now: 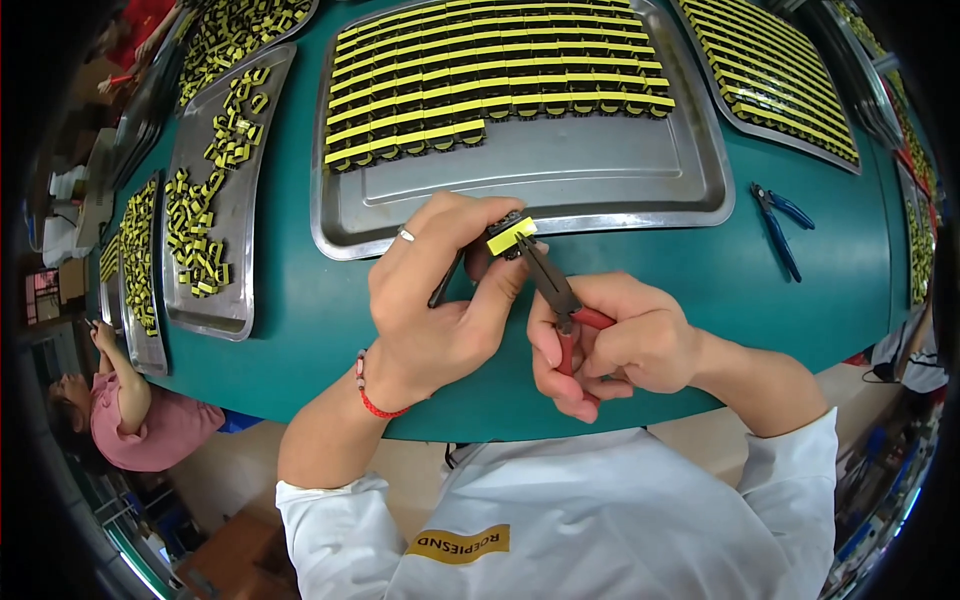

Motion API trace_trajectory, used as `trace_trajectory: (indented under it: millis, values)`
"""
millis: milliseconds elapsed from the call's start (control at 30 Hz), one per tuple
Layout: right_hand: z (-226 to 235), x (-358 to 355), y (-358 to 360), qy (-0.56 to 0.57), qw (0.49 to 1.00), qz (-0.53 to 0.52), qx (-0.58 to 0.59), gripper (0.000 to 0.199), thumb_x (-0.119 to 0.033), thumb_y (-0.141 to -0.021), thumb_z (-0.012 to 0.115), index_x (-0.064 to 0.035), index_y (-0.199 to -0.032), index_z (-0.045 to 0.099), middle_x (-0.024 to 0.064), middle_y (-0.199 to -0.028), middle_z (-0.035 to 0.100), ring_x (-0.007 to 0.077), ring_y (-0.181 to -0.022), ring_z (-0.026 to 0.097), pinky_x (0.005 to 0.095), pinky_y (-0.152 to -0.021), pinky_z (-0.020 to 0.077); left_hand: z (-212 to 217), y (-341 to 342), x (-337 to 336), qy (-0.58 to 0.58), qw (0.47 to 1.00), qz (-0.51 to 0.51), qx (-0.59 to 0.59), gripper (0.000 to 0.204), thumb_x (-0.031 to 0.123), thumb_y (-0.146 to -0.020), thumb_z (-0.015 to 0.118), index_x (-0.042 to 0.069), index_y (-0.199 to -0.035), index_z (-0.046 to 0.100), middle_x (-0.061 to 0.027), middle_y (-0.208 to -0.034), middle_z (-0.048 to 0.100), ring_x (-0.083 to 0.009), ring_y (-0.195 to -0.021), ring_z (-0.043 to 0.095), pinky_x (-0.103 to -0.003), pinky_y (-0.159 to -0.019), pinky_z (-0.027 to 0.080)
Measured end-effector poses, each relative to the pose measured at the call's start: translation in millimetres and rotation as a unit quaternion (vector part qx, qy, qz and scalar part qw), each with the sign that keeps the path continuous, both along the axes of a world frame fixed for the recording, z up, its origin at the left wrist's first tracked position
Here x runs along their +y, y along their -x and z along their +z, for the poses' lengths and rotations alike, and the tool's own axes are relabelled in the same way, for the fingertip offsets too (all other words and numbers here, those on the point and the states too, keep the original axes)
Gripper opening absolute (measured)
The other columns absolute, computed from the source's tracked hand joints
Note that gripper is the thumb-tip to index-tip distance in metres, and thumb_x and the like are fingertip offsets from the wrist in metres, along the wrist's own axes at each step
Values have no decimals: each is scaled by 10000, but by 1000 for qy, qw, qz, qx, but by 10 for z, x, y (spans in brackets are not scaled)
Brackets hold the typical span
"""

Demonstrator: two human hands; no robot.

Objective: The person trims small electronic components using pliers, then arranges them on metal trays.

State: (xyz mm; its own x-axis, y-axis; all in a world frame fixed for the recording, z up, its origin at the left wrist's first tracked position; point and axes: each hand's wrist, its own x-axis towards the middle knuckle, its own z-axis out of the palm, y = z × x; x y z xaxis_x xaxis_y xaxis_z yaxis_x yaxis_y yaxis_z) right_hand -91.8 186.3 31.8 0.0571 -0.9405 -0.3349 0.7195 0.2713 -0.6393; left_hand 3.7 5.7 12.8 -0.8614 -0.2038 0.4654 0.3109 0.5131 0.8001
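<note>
Between the thumb and fingertips of my left hand is a small black block-shaped component with a yellow face. A thin dark object also shows under the fingers of that hand; its kind is not clear. My right hand grips needle-nose pliers with red handles. The tips of the pliers lie at the yellow face of the component. Beyond both hands, a metal tray carries neat rows of similar yellow-and-black components. Its nearest row is a short one at the left.
Blue-handled cutting pliers rest on the green table at the right. Another tray of lined-up components stands far right. At the left, a tray holds loosely scattered components. A person in pink sits at the left edge.
</note>
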Motion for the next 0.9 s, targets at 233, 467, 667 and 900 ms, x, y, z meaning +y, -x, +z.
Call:
trace_trajectory:
  millis: [233, 467, 667, 900]
  values:
    - [-139, 4, 74, 12, 1000, 18, -3, 348, 44, -658, 410, 22, -999, 474, 193, -814, 599, 282, -659, 642, 305, -444, 454, -107, 93, 6, -13, 998, 21, 55, 347, -133, -698, 688, -33, -1028, 645, -86, -833, 627, -113, -604, 524, -227, -509, 399]
    - [-84, 6, 63, 30, 998, 40, -45, 399, 24, -674, 436, 33, -1072, 459, 242, -933, 606, 385, -848, 684, 445, -627, 635, -173, 138, 40, -96, 993, 64, 34, 238, -49, -789, 753, -41, -999, 643, -42, -781, 609, -49, -580, 474, -198, -509, 381]
    - [-115, -5, 71, 20, 998, 33, -43, 422, 23, -663, 426, 32, -1084, 453, 244, -941, 603, 391, -839, 685, 449, -619, 632, -177, 118, 69, -104, 992, 60, 29, 257, -59, -777, 760, -41, -1005, 642, -44, -796, 619, -43, -580, 472, -192, -505, 381]
    - [-91, 16, 90, 3, 1000, 11, 22, 305, 37, -672, 413, 29, -970, 478, 207, -807, 612, 303, -622, 645, 309, -416, 462, -167, 33, 59, -87, 996, 16, 3, 294, -145, -780, 662, -75, -1061, 607, -107, -914, 619, -122, -726, 574, -238, -626, 483]
